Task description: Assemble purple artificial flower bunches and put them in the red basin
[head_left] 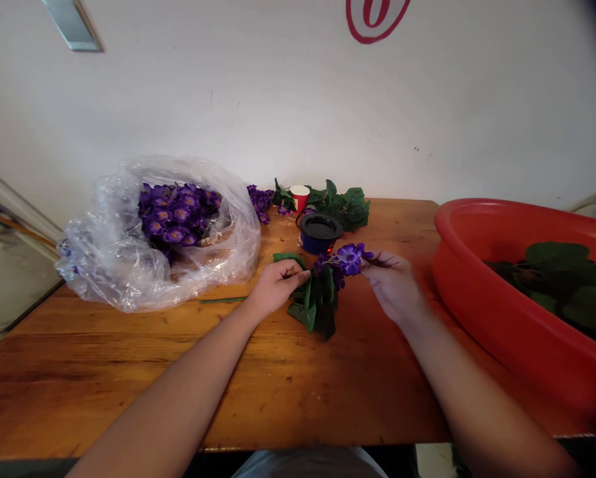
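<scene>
two-handed, holds a sprig (322,289) between closed fingertips (300,277): with left hand (274,287) pinches at its leaves (302,313), with right hand (391,282) at the edge of its flower (349,259). faces a white wall (288,86) across a wooden table (258,378), with bag (103,232) left and tub (477,305) right.

This looks like a small craft workshop — a worn wooden table (278,392) against a plain wall (258,86), carrying a bag (123,265) full of purple flowers (178,216) and a dark pot (319,241) — plus a red tub (482,302) of leaves (561,265).
</scene>
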A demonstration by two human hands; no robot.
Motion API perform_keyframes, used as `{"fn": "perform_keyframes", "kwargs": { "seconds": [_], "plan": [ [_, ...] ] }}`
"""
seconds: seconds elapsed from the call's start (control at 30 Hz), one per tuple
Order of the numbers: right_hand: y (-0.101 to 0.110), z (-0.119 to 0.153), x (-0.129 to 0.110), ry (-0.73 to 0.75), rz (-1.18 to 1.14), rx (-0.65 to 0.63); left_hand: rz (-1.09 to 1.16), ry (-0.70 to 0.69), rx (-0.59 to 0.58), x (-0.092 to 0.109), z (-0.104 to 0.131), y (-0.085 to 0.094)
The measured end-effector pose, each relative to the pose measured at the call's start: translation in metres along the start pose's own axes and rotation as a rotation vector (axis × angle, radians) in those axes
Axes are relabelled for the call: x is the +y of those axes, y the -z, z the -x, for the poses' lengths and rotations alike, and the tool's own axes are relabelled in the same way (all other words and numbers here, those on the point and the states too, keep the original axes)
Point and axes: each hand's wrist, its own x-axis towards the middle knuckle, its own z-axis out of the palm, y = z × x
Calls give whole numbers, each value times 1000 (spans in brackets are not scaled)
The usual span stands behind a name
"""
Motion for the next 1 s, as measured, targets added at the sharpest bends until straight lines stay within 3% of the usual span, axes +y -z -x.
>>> {"fn": "perform_keyframes", "kwargs": {
  "seconds": [0.27,0.47,0.53,1.0],
  "plan": [
    [4,-5,-12,-125,17,-137,-83,-25,-26,5,1,-1],
    [6,-4,-8,-134,238,-413,-195,-51,-112,4,4,-2],
    [8,-5,-4,-134,340,-446,-228,-71,-124,3,4,-2],
    [0,-10,25,-89,702,-181,-364,-79,-197,-1,3,-1]
  ]
}}
